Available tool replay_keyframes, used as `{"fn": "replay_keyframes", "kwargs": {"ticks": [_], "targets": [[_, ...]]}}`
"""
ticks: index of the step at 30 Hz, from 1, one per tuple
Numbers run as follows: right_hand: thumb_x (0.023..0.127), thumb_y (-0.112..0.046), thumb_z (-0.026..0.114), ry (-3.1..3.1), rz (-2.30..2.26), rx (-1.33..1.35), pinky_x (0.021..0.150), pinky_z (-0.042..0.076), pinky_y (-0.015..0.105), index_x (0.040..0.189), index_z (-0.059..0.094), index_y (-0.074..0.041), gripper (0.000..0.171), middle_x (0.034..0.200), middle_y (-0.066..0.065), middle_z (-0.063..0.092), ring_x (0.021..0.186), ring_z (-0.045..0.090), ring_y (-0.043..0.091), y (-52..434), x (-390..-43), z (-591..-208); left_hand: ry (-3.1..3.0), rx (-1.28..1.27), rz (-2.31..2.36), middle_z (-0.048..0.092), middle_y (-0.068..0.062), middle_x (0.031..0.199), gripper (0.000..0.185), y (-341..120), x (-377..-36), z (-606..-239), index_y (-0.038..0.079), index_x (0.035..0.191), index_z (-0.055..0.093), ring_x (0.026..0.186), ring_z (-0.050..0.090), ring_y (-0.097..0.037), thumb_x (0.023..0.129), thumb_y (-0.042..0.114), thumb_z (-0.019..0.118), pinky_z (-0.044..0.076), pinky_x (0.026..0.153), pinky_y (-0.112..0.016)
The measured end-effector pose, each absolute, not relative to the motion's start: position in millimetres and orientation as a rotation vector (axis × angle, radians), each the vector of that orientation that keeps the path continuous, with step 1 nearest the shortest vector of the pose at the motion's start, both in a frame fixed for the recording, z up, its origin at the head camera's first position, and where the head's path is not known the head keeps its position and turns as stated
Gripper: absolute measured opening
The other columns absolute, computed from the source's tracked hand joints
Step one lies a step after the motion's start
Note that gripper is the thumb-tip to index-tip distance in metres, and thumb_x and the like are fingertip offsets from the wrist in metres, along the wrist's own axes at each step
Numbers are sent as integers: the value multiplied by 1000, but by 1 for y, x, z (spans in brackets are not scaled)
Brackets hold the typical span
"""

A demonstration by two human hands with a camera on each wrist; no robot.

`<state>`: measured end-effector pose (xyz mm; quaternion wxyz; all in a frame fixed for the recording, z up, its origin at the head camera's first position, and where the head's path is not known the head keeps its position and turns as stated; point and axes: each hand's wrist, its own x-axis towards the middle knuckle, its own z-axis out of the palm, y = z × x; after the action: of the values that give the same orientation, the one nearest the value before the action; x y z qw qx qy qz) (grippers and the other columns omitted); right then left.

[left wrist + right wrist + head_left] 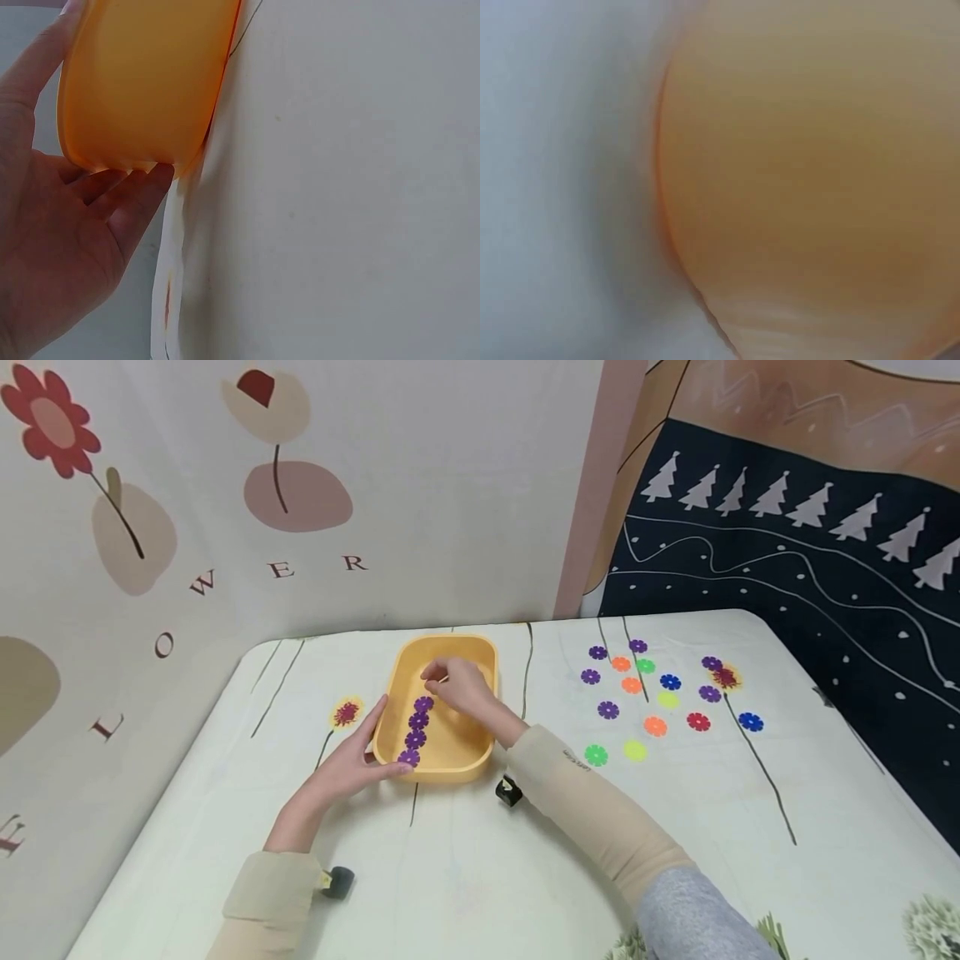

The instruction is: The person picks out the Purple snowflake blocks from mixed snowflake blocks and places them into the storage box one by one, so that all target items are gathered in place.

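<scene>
A yellow plastic tray (pixel 472 760) stands on the table, its near end turned toward me. My left hand (pixel 351 767) grips the tray's left near corner, thumb at the near rim; the left wrist view shows its fingers against the tray's outer wall (pixel 142 90). Inside, several purple flower-shaped discs (pixel 417 721) lie in a line along the left side, their edges meeting. Over the far part of the tray is my right hand (pixel 465 687), fingers bent and thumb near the index fingertip. Whether it pinches a disc is hidden. Only the tray's blurred wall (pixel 802 165) fills the right wrist view.
Loose flower-shaped discs in purple, orange (pixel 656 727), green (pixel 596 755), yellow, red (pixel 698 722) and blue (pixel 751 722) lie scattered on the table right of the tray. The white cloth (pixel 465 877) has printed flowers. A patterned curtain hangs behind.
</scene>
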<state>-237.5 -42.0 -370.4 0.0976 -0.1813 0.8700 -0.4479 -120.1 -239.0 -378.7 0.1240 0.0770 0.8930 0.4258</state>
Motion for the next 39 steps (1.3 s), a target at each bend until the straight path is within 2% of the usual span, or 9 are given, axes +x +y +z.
{"fn": "replay_keyframes", "kwargs": {"ticks": [7, 13, 18, 21, 25, 27, 35, 39], "targets": [[98, -14, 63, 2533, -1427, -566, 72, 58, 19, 113, 70, -6, 18, 108, 9, 72, 92, 69, 20, -27, -236, -362, 2595, 204, 1240, 5, -20, 168, 113, -238, -120, -377, 21, 162, -4, 149, 26, -44, 85, 31, 79, 43, 113, -52], [97, -11, 64, 2518, -1527, -592, 73, 60, 21, 111, 70, -3, 17, 107, 13, 72, 96, 72, 29, -10, -239, -352, 2600, 194, 1243, 5, -20, 168, 114, -237, -120, -378, 21, 162, -4, 149, 26, -44, 85, 32, 80, 42, 114, -52], [96, -9, 65, 2545, -1564, -568, 77, 62, 29, 113, 70, -1, 19, 107, 15, 73, 96, 72, 32, 6, -243, -348, 2602, 192, 1244, 4, -21, 168, 115, -238, -121, -379, 19, 162, -4, 149, 25, -44, 84, 32, 80, 41, 114, -53], [96, -9, 65, 2535, -1592, -544, 82, 63, 37, 114, 69, 1, 21, 109, 16, 72, 97, 71, 35, 18, -245, -347, 2603, 198, 1248, 4, -21, 167, 116, -239, -121, -380, 18, 162, -4, 150, 24, -45, 84, 33, 80, 41, 114, -53], [96, -10, 65, 2551, -1599, -502, 83, 63, 37, 115, 69, 1, 22, 109, 16, 72, 98, 71, 35, 35, -247, -345, 2606, 202, 1247, 4, -21, 167, 116, -239, -121, -380, 18, 162, -4, 150, 23, -45, 84, 33, 80, 40, 114, -53], [96, -11, 65, 2566, -1595, -477, 81, 63, 33, 114, 70, 0, 21, 110, 16, 72, 98, 71, 34, 44, -247, -344, 2609, 198, 1242, 5, -21, 167, 116, -238, -121, -380, 19, 162, -4, 150, 24, -45, 84, 33, 80, 41, 114, -53], [97, -14, 65, 2583, -1585, -379, 85, 62, 33, 115, 68, -2, 22, 111, 17, 71, 104, 69, 36, 81, -251, -346, 2617, 201, 1234, 6, -21, 168, 115, -239, -120, -381, 20, 162, -4, 149, 26, -44, 84, 33, 80, 42, 113, -53], [97, -15, 65, 2620, -1563, -338, 84, 62, 30, 114, 68, -3, 21, 111, 16, 71, 100, 70, 31, 101, -251, -348, 2615, 203, 1235, 7, -21, 168, 115, -238, -120, -380, 20, 162, -4, 149, 27, -44, 84, 33, 80, 42, 113, -53]]}}
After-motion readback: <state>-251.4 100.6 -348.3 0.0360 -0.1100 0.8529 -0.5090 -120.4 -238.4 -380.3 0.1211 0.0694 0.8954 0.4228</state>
